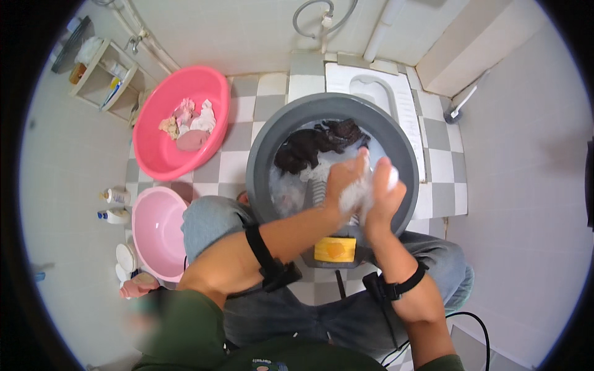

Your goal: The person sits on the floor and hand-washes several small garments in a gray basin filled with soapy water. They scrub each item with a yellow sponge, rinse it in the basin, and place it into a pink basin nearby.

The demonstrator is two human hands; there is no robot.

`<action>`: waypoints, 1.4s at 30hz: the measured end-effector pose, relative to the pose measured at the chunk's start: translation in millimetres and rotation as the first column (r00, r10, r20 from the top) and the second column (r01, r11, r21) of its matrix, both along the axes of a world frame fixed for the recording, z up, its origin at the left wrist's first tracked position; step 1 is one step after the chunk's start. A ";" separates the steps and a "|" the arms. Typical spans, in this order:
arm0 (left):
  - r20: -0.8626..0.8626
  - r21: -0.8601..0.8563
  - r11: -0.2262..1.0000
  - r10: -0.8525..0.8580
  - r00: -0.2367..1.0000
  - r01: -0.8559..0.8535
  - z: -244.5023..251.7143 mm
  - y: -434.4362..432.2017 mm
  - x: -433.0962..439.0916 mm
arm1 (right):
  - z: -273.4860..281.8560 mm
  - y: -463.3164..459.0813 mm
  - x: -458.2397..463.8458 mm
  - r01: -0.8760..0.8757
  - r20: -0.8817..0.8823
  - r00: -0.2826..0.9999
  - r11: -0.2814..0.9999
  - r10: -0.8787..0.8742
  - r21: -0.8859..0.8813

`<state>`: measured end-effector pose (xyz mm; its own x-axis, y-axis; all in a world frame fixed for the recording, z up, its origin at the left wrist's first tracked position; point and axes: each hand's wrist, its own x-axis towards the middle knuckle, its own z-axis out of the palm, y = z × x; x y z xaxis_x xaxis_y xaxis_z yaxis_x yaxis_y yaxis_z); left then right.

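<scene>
Both hands are over a large grey plastic tub (pixel 262 139) of soapy water, gripping a white, sudsy cloth (pixel 356 197) between them. My left hand (pixel 343 178) holds its left side, and my right hand (pixel 386 195) holds its right side, with a white bit showing by the fingers. The cloth is blurred, so its kind cannot be told. Below the hands a grey ridged washboard (pixel 318 192) stands in the tub, partly hidden by my left hand. An orange soap bar (pixel 336 250) lies on a yellow sponge (pixel 321 252) at the washboard's near end. Dark wet clothing (pixel 304 148) floats beyond the hands.
A bright pink basin (pixel 153 153) with small garments (pixel 192 139) stands at the upper left. Nearer is a light pink basin (pixel 160 232), with bottles (pixel 116 215) beside it. A squat toilet (pixel 403 106) lies behind the tub. A toilet brush (pixel 457 111) leans at the right wall.
</scene>
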<state>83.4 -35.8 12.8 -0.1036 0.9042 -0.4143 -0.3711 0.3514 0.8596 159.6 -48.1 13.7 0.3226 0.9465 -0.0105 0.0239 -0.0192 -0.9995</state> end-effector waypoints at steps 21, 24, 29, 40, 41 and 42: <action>-0.474 0.099 0.983 -0.090 0.876 0.155 -4.4 -8.7 10.6 | -7.2 6.0 9.1 0.067 -0.105 0.992 0.997 -0.070 -0.028; -0.209 0.018 0.999 -0.038 0.977 0.043 -1.9 -10.4 10.2 | -10.2 1.2 11.5 -0.063 0.150 0.988 0.971 0.029 0.229; -0.524 0.202 0.971 -0.004 0.852 0.129 0.7 -9.1 6.5 | -2.7 -4.2 5.6 0.022 -0.230 0.973 0.999 -0.011 0.048; -0.238 -0.010 0.999 -0.049 0.970 0.048 2.4 -10.3 3.9 | 14.2 -9.7 -3.5 -0.070 0.160 0.987 0.949 0.020 0.307; -0.237 0.010 1.000 0.024 0.971 -0.022 3.8 -9.5 2.4 | 9.4 -13.8 -5.3 -0.184 0.324 0.946 0.839 0.009 0.513; -0.219 0.014 0.998 0.058 0.974 -0.056 6.1 -10.6 3.0 | 3.7 -8.1 -0.5 -0.124 0.268 0.963 0.887 0.001 0.445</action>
